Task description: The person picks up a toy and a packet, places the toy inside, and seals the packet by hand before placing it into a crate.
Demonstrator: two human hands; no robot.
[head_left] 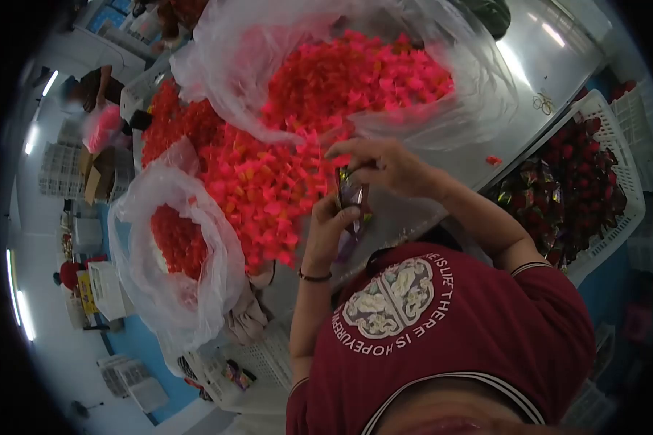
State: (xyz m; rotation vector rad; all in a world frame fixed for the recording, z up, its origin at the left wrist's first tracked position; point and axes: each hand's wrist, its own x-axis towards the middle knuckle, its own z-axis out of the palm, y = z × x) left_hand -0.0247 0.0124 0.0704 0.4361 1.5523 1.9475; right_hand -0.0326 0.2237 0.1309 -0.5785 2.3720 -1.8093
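Note:
My left hand [331, 221] is closed around a small shiny packet [352, 194] with clear and dark purple parts, held upright at the table's near edge. At the packet's top is my right hand [388, 168], its fingers curled together; what they pinch, if anything, is hidden. Just beyond both hands spreads a heap of small bright pink and red pieces [257, 192], too blurred to name. Behind it, a large clear plastic bag [479, 109] lies open with more of the same pieces inside. A second open bag [221, 290] with red pieces stands to the left.
On my right, a white plastic crate [635, 170] holds many dark red, shiny packets [577, 181]. A loose red piece [493, 160] and several rubber bands [543, 104] lie on the metal table [479, 141]. Another person [101, 87] stands at far left, near stacked crates [59, 170].

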